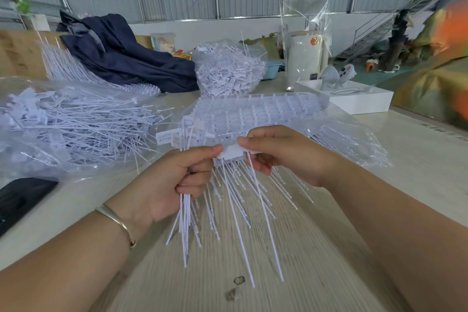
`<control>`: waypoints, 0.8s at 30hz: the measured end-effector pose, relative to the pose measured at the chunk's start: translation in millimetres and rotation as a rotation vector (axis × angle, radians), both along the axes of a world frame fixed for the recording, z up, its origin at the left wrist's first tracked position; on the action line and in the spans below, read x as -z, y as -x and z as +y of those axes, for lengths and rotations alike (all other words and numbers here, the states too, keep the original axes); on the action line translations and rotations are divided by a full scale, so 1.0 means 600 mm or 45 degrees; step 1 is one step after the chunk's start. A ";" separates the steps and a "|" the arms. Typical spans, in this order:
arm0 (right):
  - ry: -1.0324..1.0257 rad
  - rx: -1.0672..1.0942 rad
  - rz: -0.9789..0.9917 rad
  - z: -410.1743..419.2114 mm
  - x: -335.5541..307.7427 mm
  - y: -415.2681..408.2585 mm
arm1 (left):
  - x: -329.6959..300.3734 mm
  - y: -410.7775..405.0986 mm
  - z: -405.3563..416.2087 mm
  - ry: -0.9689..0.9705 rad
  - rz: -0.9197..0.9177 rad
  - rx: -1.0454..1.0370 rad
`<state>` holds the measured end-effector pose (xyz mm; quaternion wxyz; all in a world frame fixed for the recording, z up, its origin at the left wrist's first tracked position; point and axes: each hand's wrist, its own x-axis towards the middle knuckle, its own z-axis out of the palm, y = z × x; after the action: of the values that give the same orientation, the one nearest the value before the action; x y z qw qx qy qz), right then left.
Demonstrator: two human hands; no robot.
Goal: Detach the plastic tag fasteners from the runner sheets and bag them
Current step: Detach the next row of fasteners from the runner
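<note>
Over the bench [253, 273], light, springy fasteners [184, 215] are bunched in the left hand [177, 185] while a flat tag head [231, 152], best taken there, is pinched by the right hand [281, 152].

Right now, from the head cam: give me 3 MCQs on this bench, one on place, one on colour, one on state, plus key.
1. Where does the dark cloth lie?
A. at the back left of the table
B. under the hands
C. in the white box

2. What colour is the bracelet on the left wrist?
A. red
B. silver
C. black

3. What is the left hand doing?
A. lying flat on the table
B. gripping a bundle of tag fasteners
C. holding a phone

Key: 1 A, it sits heaped behind the bagged fasteners. 2 B, the thin band shines like metal. 3 B, fingers curl round the strands while the right hand pinches the white tab.
</note>
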<state>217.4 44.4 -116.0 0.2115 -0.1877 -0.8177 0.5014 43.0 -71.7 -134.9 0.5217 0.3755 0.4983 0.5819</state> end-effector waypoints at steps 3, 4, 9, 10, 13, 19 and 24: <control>0.016 0.003 0.073 0.006 0.000 -0.004 | -0.001 0.003 0.000 -0.013 -0.049 -0.009; 0.026 -0.002 0.091 0.008 0.000 -0.004 | -0.001 0.004 0.000 -0.017 -0.059 -0.005; 0.240 -0.140 0.227 0.008 0.004 -0.003 | -0.002 0.005 -0.004 -0.074 -0.089 0.055; 0.344 -0.206 0.288 0.006 0.005 -0.001 | -0.004 0.004 -0.006 -0.095 -0.114 0.092; 0.659 -0.473 0.440 -0.001 0.004 0.005 | -0.007 -0.001 -0.009 -0.174 -0.233 0.262; 0.787 -0.774 0.414 -0.003 0.008 0.010 | -0.008 -0.004 -0.010 -0.214 -0.428 0.359; 0.798 -0.693 0.479 0.007 0.006 0.007 | -0.006 -0.008 -0.009 -0.189 -0.440 0.459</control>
<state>213.2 48.3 -119.5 0.1499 0.0736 -0.5933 0.7875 47.8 -76.8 -131.5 0.6654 0.3904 0.2828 0.5700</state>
